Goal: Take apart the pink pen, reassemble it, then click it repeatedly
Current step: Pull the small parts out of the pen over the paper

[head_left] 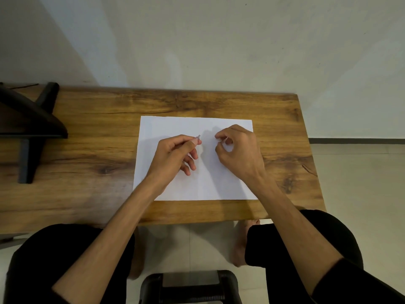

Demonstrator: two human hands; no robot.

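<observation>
Head view: left hand (175,153) pinches the pen (198,137) between thumb and forefinger, above the white paper (197,183) on the wooden table (87,150); only a small greyish end shows. Right hand (237,148) hangs just beside it, fingers curled, thumb and forefinger close; whether they pinch a small part, cannot tell. Stage judged mid-disassembly or mid-reassembly; clicking probably remains. Pen body hidden; pink colour not discernible.

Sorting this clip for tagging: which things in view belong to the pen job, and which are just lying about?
Part of the job:
- small greyish pen end showing past the left hand that pinches it
- right hand, fingers curled; whether it holds a part cannot be told
- white paper sheet under both hands

Lying about:
- dark wooden stand at the brown wooden table's left
- black stool
</observation>
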